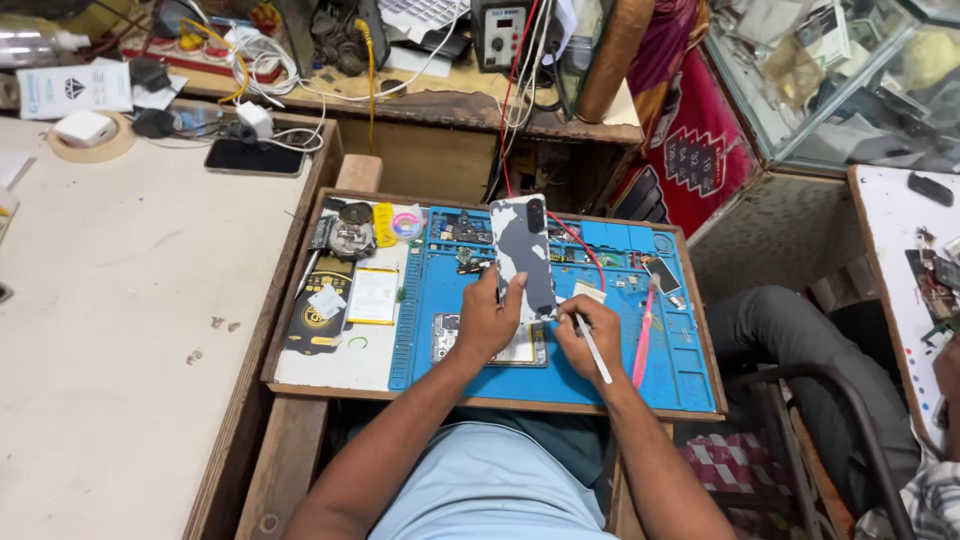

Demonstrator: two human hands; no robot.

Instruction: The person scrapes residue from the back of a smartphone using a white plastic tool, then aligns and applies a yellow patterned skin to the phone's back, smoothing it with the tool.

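Phone back cover (523, 255) gripped by left hand (487, 322), white stylus-like tool (592, 347) pinched in right hand (588, 335), blue repair mat (680, 370) beneath

The person wears a light blue short-sleeved shirt (490, 495), plain, with no print visible. Both forearms are bare from elbow to wrist, with no watch, bracelet or glove. The left hand (487, 322) and right hand (590, 342) show no rings, as far as can be told.
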